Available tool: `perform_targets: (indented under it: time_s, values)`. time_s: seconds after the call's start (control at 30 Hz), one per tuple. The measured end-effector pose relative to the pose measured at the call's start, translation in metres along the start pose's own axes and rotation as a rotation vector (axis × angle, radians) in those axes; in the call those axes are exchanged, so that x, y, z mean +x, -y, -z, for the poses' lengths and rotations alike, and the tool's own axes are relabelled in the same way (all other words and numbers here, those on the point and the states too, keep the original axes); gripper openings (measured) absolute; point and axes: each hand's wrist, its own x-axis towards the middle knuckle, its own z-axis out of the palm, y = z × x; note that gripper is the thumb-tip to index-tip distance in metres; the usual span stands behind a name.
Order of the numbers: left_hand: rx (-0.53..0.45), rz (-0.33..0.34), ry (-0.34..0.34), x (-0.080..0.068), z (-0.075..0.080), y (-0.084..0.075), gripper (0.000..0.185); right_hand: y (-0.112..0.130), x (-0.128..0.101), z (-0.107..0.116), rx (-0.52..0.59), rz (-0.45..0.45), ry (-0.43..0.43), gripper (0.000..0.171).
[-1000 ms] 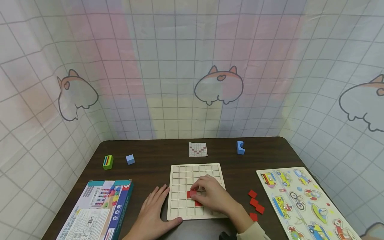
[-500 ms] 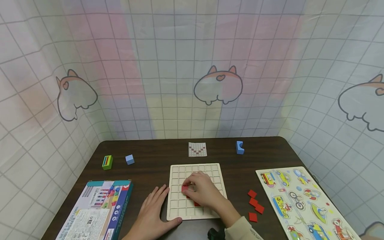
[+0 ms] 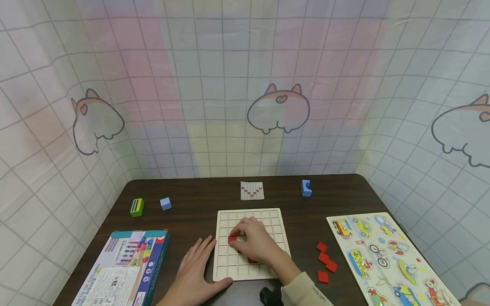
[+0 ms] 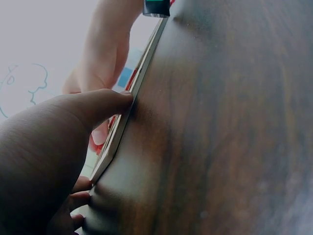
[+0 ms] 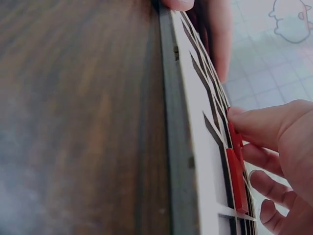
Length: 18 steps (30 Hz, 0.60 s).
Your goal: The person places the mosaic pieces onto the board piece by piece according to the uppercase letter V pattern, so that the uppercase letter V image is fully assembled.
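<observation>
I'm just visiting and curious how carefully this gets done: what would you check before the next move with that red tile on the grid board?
1. Right hand has the red tile under its fingertips: ok.
2. Left hand steadies the grid board, thumb against its near edge: ok.
3. Tile sits flat and fully in its square: cannot tell, fingers cover part of it.
4. Pattern card lies in sight behind the board: ok.
5. Spare red tiles lie close by, to the right of the board: ok.
6. Tiles already placed match the card: cannot tell, the right hand hides them.
</observation>
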Motion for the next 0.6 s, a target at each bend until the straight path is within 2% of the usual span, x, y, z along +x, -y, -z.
perform_targets:
  time_s: [0.43, 0.6]
  values:
    - [0.009, 0.004, 0.001, 0.0, -0.001, 0.0, 0.124, -0.002, -0.002, 0.003, -0.017, -0.007, 0.03, 0.023]
    - [0.014, 0.008, 0.0, 0.0, -0.001, 0.0, 0.125, -0.001, -0.009, 0.009, -0.017, 0.02, 0.017, 0.025]
